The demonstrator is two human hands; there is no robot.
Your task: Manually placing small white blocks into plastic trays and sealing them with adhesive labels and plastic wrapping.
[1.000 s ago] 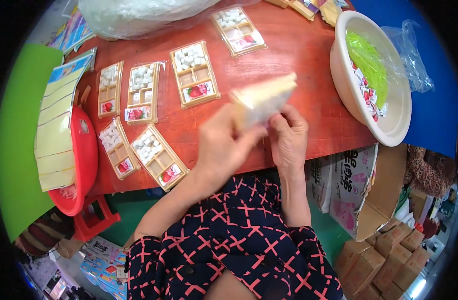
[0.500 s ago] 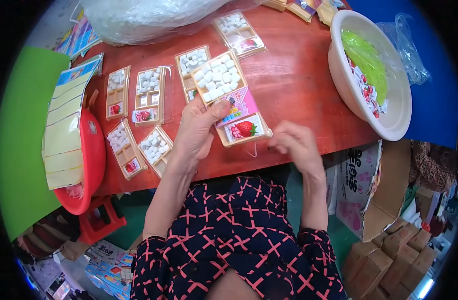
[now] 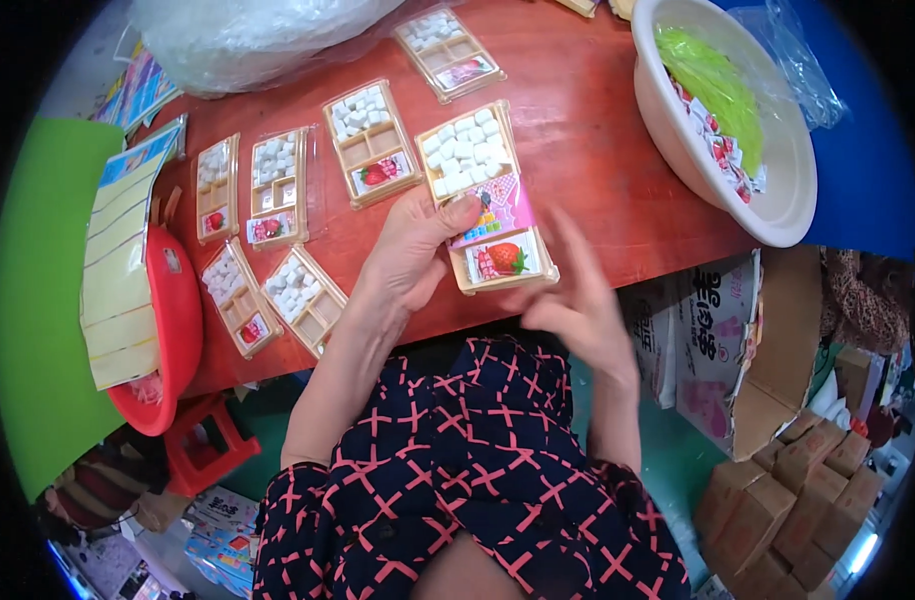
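My left hand (image 3: 413, 255) grips a beige compartment tray (image 3: 510, 284), thumb on top, over the table's near edge. White cube-shaped pieces (image 3: 465, 152) fill its upper section. A pink printed card (image 3: 496, 210) crosses its middle, and a strawberry-printed packet (image 3: 503, 260) sits at the bottom. To the right of the tray's lower end is my right hand (image 3: 583, 310), fingers apart and slightly blurred, holding nothing I can see. Just left of the held tray lies another filled tray (image 3: 368, 150) with a strawberry packet.
Several similar trays (image 3: 286, 197) lie on the red table (image 3: 568, 110), one (image 3: 454, 52) farther back. A white basin (image 3: 650, 120) with small packets and green plastic stands right. Left is a red basin (image 3: 183, 300) under yellowish sheets (image 3: 128, 270); a clear plastic bag (image 3: 258, 45) lies behind.
The held tray has moved slightly right and tilted more upright, uncovering the tray beside it. My right hand has opened, its fingers spreading upward near the tray. The whole view has shifted a little.
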